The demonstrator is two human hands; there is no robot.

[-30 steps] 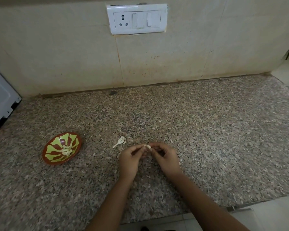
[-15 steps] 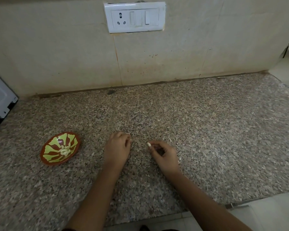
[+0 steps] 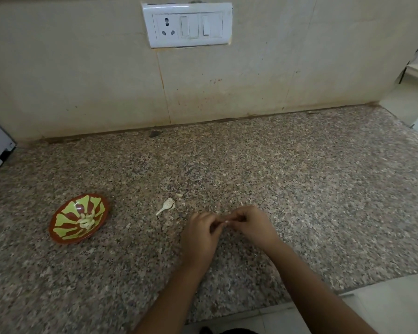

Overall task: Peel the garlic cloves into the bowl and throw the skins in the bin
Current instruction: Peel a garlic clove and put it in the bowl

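Over granite counter (image 3: 287, 179), garlic clove (image 3: 226, 222) pinched between left hand (image 3: 199, 235) and right hand (image 3: 254, 225).

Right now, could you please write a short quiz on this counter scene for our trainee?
1. True or false: the bowl holds peeled cloves.
2. Where does the loose garlic skin lie? A in the bowl; B on the counter, between the bowl and the hands; C under the bowl.
3. Fill in: the left hand and the right hand together pinch one ____.
Key: 1 true; 2 B; 3 garlic clove.
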